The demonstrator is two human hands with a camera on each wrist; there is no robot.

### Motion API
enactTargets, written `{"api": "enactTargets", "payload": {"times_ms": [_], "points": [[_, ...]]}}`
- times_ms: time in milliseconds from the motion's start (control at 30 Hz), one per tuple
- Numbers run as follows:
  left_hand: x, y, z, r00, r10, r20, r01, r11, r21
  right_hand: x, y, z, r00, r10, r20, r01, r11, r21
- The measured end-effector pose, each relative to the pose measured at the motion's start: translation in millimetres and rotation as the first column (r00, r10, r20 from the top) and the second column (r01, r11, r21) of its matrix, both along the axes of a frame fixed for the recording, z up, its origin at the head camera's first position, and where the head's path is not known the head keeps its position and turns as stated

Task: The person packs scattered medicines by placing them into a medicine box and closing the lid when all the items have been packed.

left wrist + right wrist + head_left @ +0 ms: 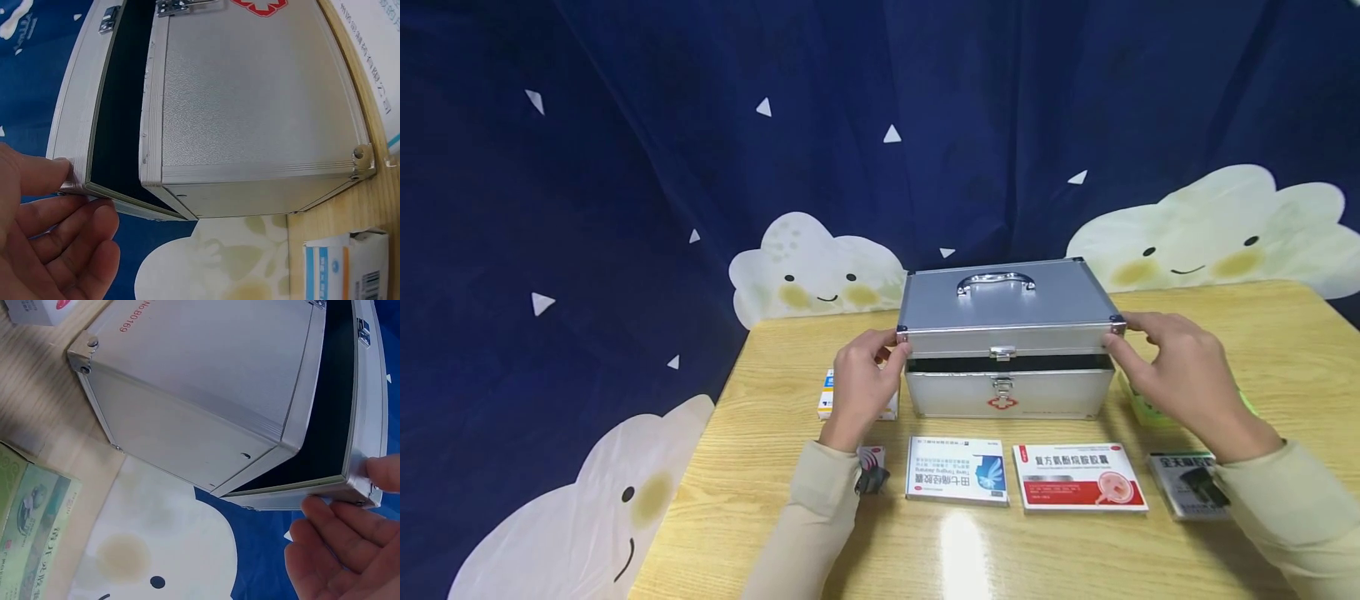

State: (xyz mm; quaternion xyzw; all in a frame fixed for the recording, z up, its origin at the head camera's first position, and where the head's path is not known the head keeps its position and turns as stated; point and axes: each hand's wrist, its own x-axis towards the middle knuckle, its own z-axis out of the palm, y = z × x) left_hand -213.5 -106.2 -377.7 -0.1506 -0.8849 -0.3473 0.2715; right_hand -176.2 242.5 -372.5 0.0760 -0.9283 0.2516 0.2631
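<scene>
A silver metal first-aid case (1011, 393) with a red cross stands on the table, its lid (1000, 304) raised a little so that a dark gap shows along the front. My left hand (868, 379) pinches the lid's front left corner, thumb on the front face and fingers beneath, as the left wrist view shows. At the front right corner my right hand (1183, 375) pinches the lid the same way; in the right wrist view its thumb (384, 473) lies on the lid's front. The latch halves are apart. What lies inside is hidden in shadow.
Before the case lie a white-and-blue medicine box (956, 471), a red-and-white one (1080, 477), a grey one (1187, 487) and a small box (872, 457) partly behind my left wrist. A green box (37, 531) stands right of the case, a white-and-blue carton (347, 265) left. A dark curtain (820, 100) hangs behind.
</scene>
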Motion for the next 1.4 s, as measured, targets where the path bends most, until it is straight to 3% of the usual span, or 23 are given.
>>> {"api": "enactTargets", "payload": {"times_ms": [367,700,1400], "points": [[-0.9,-0.9,4.4,1.0,0.007,-0.003,-0.007,1.0,-0.001,-2.8,-2.2,3.1,1.0,-0.003,-0.024,0.003,1.0,0.004],[-0.4,-0.5,4.2,1.0,0.013,-0.027,-0.012,1.0,0.021,-4.7,-2.8,4.0,1.0,-0.01,0.018,0.01,1.0,0.014],[-1.9,0.6,5.7,1.0,-0.011,-0.005,0.011,0.999,0.042,-5.3,0.2,5.2,1.0,0.003,0.019,-0.002,1.0,-0.02]]}}
